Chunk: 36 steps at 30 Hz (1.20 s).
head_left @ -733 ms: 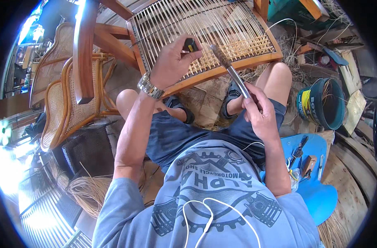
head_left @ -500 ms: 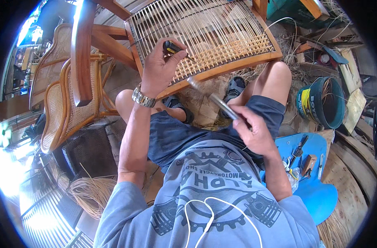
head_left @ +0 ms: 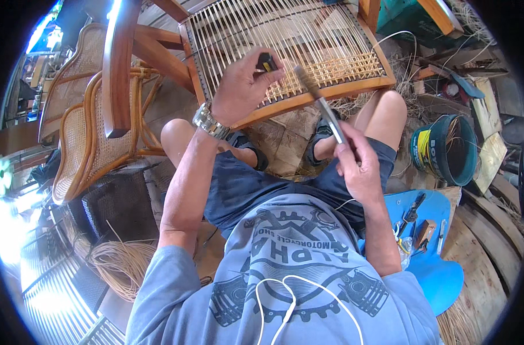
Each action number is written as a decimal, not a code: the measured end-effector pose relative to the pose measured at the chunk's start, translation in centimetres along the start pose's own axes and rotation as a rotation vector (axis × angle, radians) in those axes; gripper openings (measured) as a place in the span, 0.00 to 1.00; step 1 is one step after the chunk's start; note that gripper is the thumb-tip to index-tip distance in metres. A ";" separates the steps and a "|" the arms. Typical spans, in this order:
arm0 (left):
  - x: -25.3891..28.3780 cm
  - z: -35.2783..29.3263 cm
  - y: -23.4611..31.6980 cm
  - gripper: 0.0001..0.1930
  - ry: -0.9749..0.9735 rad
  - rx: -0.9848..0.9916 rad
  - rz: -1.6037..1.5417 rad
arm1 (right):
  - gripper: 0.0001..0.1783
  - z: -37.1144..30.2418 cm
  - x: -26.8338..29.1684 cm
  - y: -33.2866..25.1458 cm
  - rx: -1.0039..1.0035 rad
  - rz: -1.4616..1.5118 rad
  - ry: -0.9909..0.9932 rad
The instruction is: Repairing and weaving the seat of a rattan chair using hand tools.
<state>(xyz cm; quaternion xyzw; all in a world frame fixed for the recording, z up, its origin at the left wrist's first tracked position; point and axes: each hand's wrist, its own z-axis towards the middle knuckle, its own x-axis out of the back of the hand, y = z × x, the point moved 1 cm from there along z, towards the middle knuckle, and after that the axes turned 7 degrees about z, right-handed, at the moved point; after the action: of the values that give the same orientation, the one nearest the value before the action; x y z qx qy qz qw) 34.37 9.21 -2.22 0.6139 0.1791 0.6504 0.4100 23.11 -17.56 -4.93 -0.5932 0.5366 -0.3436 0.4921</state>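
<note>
My left hand (head_left: pixel 246 87), with a watch at the wrist, is closed round a black-and-yellow screwdriver (head_left: pixel 267 62) over the chair frame. The screwdriver's shaft is mostly hidden behind the fingers. In my right hand (head_left: pixel 358 167) is a hammer (head_left: pixel 329 115), gripped by its handle and tilted up toward the frame; its head end is blurred. The wooden chair frame (head_left: pixel 325 91) leans before my knees. Pale cane strands (head_left: pixel 262 34) run lengthwise across it, and a woven band (head_left: pixel 354 67) lies along its near edge.
Cane-backed chair parts (head_left: pixel 72 149) stand at the left, above a coil of cane (head_left: pixel 121 267). On the right are a dark green bucket (head_left: pixel 446 149) and a blue plastic seat (head_left: pixel 434 282) holding pliers (head_left: pixel 412 208) and other small tools. Cane scraps litter the floor beyond my knees.
The hammer has swung up and forward, its head now nearer the screwdriver. My left hand has shifted slightly right and up, still holding the screwdriver.
</note>
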 end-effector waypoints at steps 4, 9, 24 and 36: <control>-0.1 0.0 0.3 0.09 0.015 0.040 0.032 | 0.22 0.5 -0.2 -0.1 0.042 0.098 0.089; 0.3 -0.2 -0.4 0.10 0.070 -0.015 -0.070 | 0.21 0.8 -0.8 -0.2 0.089 0.083 0.100; 1.2 -0.7 -2.3 0.11 0.185 0.078 -0.004 | 0.22 -0.8 -2.2 0.6 0.096 -0.150 -0.108; 0.9 0.2 -2.5 0.10 0.241 0.107 0.025 | 0.23 1.4 -4.9 2.2 0.339 -0.124 -0.188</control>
<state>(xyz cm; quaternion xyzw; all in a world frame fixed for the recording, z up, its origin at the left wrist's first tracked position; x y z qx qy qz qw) 35.38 11.33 -3.44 0.5542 0.2537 0.7142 0.3440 22.83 -12.35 -6.78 -0.5630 0.3854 -0.4018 0.6108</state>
